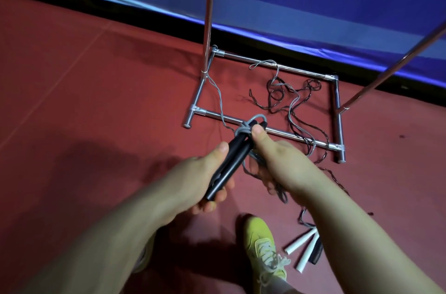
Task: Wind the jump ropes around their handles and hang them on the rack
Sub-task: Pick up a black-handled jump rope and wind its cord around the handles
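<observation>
Two black handles (231, 161), two white handles (303, 249), one rack (265, 129).

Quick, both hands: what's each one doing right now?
Left hand: grips the black handles.
Right hand: thumb presses the grey rope wound on the handles, fingers hold loose rope.

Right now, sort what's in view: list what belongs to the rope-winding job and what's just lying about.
Job:
- pair of black handles held in left hand
- grey cord guided by right hand
- white-handled rope on floor
- dark tangled rope
- silver tube rack

Lying about:
- blue barrier banner
- yellow shoe
</observation>
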Demonstrator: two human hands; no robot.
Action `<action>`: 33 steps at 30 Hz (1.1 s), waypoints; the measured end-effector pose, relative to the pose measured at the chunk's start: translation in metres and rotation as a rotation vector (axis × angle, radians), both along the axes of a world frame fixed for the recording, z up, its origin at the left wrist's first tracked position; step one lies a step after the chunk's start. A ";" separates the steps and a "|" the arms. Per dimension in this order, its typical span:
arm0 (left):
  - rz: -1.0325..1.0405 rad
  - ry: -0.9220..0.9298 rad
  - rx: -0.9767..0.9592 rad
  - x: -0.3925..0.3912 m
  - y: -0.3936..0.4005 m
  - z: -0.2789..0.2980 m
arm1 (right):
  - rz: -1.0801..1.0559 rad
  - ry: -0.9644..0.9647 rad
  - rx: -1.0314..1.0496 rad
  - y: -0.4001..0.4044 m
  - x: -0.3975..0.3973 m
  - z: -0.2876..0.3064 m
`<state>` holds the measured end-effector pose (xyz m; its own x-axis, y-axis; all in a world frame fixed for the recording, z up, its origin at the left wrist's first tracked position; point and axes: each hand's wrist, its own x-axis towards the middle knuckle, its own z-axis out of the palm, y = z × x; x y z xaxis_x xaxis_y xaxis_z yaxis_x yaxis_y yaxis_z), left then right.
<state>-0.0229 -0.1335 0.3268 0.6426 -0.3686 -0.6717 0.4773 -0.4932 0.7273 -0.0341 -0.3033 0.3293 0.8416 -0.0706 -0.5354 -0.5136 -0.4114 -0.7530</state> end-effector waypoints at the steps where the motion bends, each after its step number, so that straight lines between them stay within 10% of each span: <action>1: -0.003 -0.007 -0.002 0.000 0.000 0.000 | -0.012 -0.015 -0.009 0.004 0.000 0.002; 14: -0.069 -0.563 0.361 0.001 0.003 0.000 | -0.269 0.013 0.193 0.022 0.001 0.005; 22: 0.265 -0.002 -0.170 0.015 0.020 0.011 | -0.241 -0.216 0.380 0.039 0.010 0.013; 33: 0.064 0.690 -0.768 0.008 0.033 0.021 | -0.016 -0.337 0.609 0.041 0.014 0.009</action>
